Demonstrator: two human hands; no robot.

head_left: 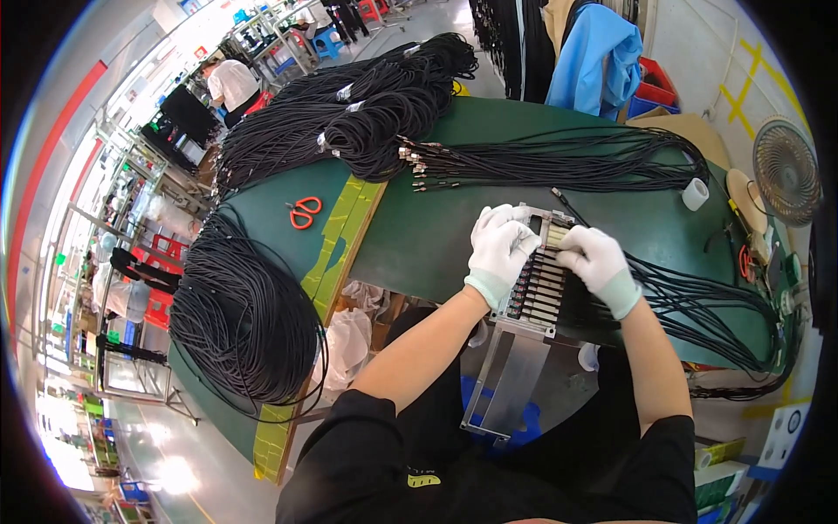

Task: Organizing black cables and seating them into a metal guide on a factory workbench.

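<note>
A narrow metal fixture stands at the table's near edge, with a row of cable connectors seated side by side in its slots. White gloves cover both hands. At the fixture's upper left side my left hand is closed, its fingertips pinched over the row's end. Opposite it, my right hand bends its fingers together over the upper slots. What either set of fingertips holds is too small to make out. Black cables run off rightward from beneath my right hand. One loose connector end lies just beyond the fixture.
Big bundles of coiled black cable lie on the left and far side of the green table. Red-handled scissors rest near a yellow-taped strip. Rightward are a white tape roll and a fan.
</note>
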